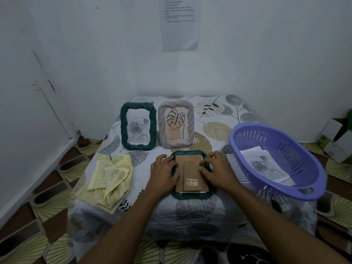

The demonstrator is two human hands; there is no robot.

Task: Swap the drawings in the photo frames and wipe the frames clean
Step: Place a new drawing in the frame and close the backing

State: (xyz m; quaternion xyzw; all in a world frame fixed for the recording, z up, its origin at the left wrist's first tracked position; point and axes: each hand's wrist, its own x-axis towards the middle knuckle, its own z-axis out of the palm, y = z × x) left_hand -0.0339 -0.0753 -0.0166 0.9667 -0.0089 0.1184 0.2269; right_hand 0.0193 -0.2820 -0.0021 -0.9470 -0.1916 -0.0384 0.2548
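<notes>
Left hand and right hand press fingertips, gripping nothing, on face-down frame backing; looks like opening step, next likely lift backing out.

Back wall: pale, scuffed, with a printed sheet stuck high at centre, its text too small to read. Worktop: draped in a white cover printed with grey and olive leaves, pushed against the wall. Lilac slotted basket: tilted, at the worktop's right edge. White cardboard boxes: on the floor, far right. Floor: brown with a yellow-green fan pattern.
</notes>
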